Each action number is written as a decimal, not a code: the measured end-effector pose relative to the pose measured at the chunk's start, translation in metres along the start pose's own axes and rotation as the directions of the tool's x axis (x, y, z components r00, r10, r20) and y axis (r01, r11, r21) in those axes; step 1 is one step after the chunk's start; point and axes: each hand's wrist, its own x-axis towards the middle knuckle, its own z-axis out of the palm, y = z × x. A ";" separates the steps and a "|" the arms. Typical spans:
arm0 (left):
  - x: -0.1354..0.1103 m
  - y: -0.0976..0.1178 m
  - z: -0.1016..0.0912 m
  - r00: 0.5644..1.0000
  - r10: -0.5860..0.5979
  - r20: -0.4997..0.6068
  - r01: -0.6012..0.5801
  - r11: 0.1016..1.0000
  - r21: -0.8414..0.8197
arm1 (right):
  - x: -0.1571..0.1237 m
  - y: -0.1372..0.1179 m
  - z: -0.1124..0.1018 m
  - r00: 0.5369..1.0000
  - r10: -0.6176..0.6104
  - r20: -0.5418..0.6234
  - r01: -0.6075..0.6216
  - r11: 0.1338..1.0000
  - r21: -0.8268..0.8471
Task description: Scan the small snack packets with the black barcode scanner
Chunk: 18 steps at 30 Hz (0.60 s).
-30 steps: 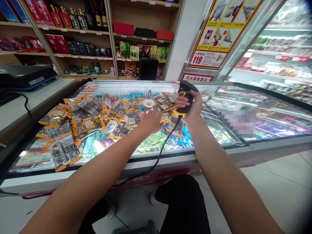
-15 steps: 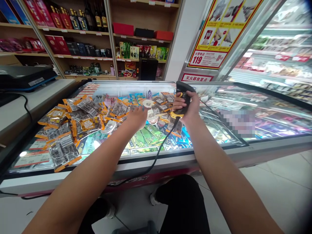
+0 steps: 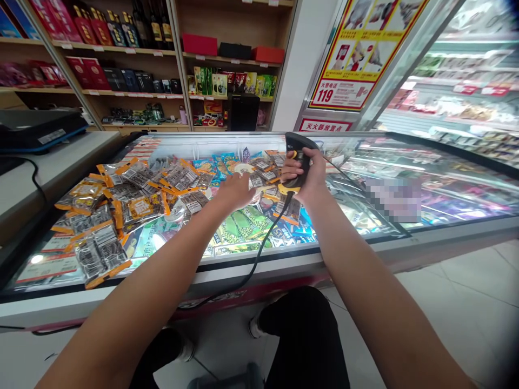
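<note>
My right hand (image 3: 315, 175) grips a black and yellow barcode scanner (image 3: 298, 165), held upright above the freezer's glass top. Its black cord (image 3: 263, 248) hangs from the handle over the front edge. My left hand (image 3: 235, 190) is stretched out palm down, thumb apart from the fingers, just left of the scanner and over the goods. Whether its fingertips touch anything is hidden. Near it are a round pale tub lid (image 3: 243, 168) and clear packets with orange edges (image 3: 265, 175). More orange-edged packets (image 3: 140, 208) lie heaped to the left.
Green packages (image 3: 243, 224) show through the chest freezer's glass. The freezer's white front edge (image 3: 300, 262) runs before my legs. A black device (image 3: 40, 129) stands on the left counter. Stocked shelves (image 3: 133, 97) rise behind; a red and yellow poster (image 3: 365, 48) hangs at right.
My left hand has moved a little to the right, and its thumb now shows spread out. The scanner stays in my right hand. The whole view has shifted slightly.
</note>
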 end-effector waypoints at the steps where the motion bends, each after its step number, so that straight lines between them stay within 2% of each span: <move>1: 0.006 0.005 0.007 1.000 0.001 -0.006 -0.002 0.998 -0.067 | 0.000 0.000 0.002 1.000 0.008 -0.027 -0.008 1.000 0.001; 4: 0.020 0.014 0.017 0.999 -0.023 -0.036 0.013 0.968 -0.251 | 0.000 0.003 0.006 0.997 0.026 -0.076 -0.027 0.999 -0.021; 7: 0.026 0.017 0.013 0.997 -0.073 0.023 0.074 0.852 -0.519 | 0.002 0.005 0.005 0.996 0.053 -0.076 -0.053 0.999 0.000; 10: 0.025 0.016 0.004 0.985 -0.122 0.121 0.171 0.615 -0.770 | 0.006 0.007 0.001 0.994 0.082 -0.078 -0.079 0.996 0.035; 13: 0.024 0.016 -0.001 0.985 -0.099 0.139 0.163 0.320 -0.933 | 0.007 0.008 -0.001 0.993 0.090 -0.071 -0.088 0.996 0.022; 16: 0.023 0.017 -0.001 0.986 -0.045 0.163 0.162 -0.014 -0.987 | 0.007 0.008 -0.001 0.993 0.095 -0.074 -0.094 0.995 0.018; 18: 0.023 0.020 0.000 0.980 -0.046 0.195 0.187 -0.138 -0.973 | 0.006 0.008 0.000 0.990 0.104 -0.099 -0.100 0.994 0.044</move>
